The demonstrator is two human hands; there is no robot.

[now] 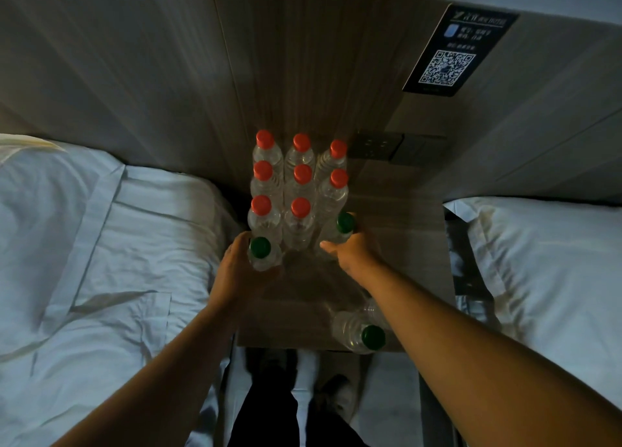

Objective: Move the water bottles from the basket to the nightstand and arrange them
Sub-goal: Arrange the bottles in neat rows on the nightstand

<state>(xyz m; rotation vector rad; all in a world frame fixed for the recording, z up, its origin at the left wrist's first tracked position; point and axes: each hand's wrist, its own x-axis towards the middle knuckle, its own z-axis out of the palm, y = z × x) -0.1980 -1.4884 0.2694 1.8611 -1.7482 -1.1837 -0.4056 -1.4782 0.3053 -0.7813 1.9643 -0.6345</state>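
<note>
Several clear water bottles with red caps stand in rows at the back left of the wooden nightstand. My left hand grips a green-capped bottle at the front left of the group. My right hand holds another green-capped bottle at the right end of the third row. A third green-capped bottle lies on its side near the nightstand's front edge. The basket is not in view.
A bed with white sheets lies left of the nightstand and a white pillow on a second bed lies right. A QR-code sign and a socket panel sit on the wall behind. My legs stand below.
</note>
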